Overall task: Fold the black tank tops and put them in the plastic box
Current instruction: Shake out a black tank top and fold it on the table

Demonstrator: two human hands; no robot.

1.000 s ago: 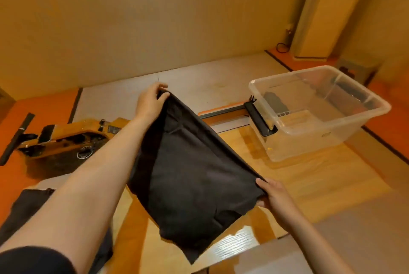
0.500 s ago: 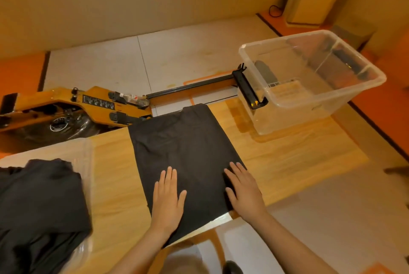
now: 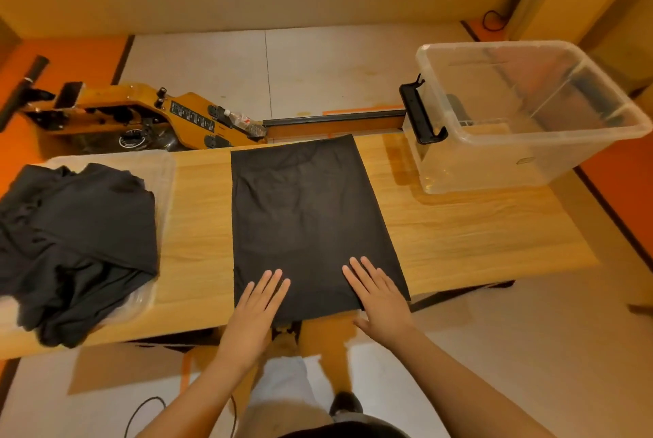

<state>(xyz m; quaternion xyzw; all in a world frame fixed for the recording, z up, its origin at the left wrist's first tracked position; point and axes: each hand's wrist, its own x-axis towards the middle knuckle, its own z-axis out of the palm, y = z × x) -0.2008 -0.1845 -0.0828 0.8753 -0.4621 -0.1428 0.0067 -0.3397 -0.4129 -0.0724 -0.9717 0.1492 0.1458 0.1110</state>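
Found black tank top (image 3: 307, 225) spread flat as a rectangle midway along wooden table (image 3: 459, 236), reaching from far edge to near edge. Noted left hand (image 3: 256, 310) and right hand (image 3: 380, 303) pressed palm-down on its near end, fingers straight, hands apart, gripping nothing. Recorded clear plastic box (image 3: 494, 163) upright on table's right end, apart from the top. Logged heap of black garments (image 3: 77, 236) in clear tray (image 3: 160, 169) at left.
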